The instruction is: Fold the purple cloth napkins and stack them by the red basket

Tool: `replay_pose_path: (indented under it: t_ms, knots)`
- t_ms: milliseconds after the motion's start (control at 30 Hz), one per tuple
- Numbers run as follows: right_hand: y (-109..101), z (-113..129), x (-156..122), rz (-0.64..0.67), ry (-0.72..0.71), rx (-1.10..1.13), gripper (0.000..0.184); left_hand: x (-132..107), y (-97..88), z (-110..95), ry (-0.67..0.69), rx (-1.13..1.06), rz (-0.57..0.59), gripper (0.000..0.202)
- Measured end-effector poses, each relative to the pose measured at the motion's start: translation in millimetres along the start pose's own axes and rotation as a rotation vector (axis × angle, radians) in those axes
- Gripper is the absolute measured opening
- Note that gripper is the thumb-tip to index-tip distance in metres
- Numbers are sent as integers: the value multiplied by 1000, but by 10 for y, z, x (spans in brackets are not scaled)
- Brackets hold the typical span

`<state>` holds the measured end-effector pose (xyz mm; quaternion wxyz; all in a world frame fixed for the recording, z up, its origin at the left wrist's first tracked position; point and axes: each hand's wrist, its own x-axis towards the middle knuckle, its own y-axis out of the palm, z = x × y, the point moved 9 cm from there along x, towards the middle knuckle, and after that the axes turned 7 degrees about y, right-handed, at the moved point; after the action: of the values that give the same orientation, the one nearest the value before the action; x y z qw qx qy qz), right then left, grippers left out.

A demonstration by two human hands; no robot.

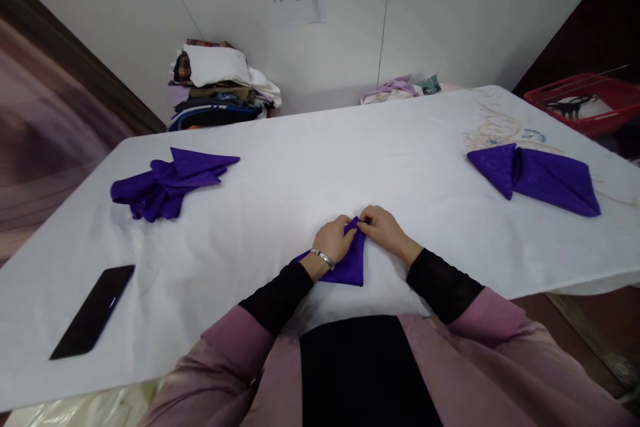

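A purple cloth [352, 267] lies folded on the white tablecloth [320, 167], close to my body. Its top corner is pinched between both hands. My left hand [332, 240], with a silver bracelet at the wrist, rests over the cloth's left side and grips it near the tip. From the right, my right hand [382, 225] holds the same tip with thumb and forefinger. Part of the cloth is hidden beneath my left hand and wrist. To the left lies a crumpled purple cloth pile [170, 183]. At the right is a folded purple cloth piece [543, 177] with a pointed end.
A black phone [93, 312] lies at the table's left front. Behind the table, a pile of folded clothes [220, 87] stands against the wall, with more fabric [395, 89] farther right. A red basket [590, 103] sits beyond the right edge.
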<state>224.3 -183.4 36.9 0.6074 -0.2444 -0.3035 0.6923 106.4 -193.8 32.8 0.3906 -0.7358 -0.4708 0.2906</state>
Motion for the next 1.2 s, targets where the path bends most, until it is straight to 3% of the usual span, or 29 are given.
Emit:
replay_pose_path:
  t_ms: [267,367,467,600,733,833,933,1067,1200]
  knots:
    - [-21,0,-42,-76,25,-152,9,-232,-157,-126,235,203,-158,42]
    - [-24,-4,-65,-74,32,-147,3,-381,-175,-152,327,269,-150,41]
    - [-32,19,-97,-70,-11,-101,19,-581,-160,-93,371,315,-116,41]
    - [-43,117,-142,-87,-193,-65,23,-839,-215,310,242,328,-110,39]
    - [41,141,-148,-23,-309,-79,24,-1084,-462,858,30,331,-203,37]
    - [63,124,-146,-18,-335,-102,25,-1249,-674,1004,-33,335,-316,39]
    - [57,124,-166,-21,-372,-135,27,-1309,-708,728,105,346,-352,48]
    - [37,137,-230,25,-437,-185,34,-1211,-318,168,399,322,-92,63]
    - [5,142,-313,77,-505,-237,43,-1002,-125,116,393,317,-22,66]
